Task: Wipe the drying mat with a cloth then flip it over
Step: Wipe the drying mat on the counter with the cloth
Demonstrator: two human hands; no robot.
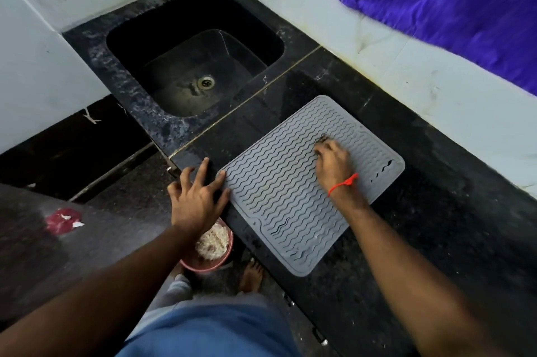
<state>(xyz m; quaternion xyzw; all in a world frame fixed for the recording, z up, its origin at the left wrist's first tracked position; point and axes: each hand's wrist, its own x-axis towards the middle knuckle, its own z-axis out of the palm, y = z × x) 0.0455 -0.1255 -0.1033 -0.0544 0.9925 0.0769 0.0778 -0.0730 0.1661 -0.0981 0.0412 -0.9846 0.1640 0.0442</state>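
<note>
Nearest, below the counter edge, a pink bucket holds pale scraps. On the black counter the grey drying mat lies flat; the left hand, fingers spread, touches its left edge; the right hand presses a mostly hidden cloth mid-mat, fingers together. Beyond the mat, the black sink holds only its drain.

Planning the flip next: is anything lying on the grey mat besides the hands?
Nothing visible besides the hands: the right hand grips a small cloth on the grey wavy-ribbed silicone drying mat, and the left hand presses its edge.
</note>
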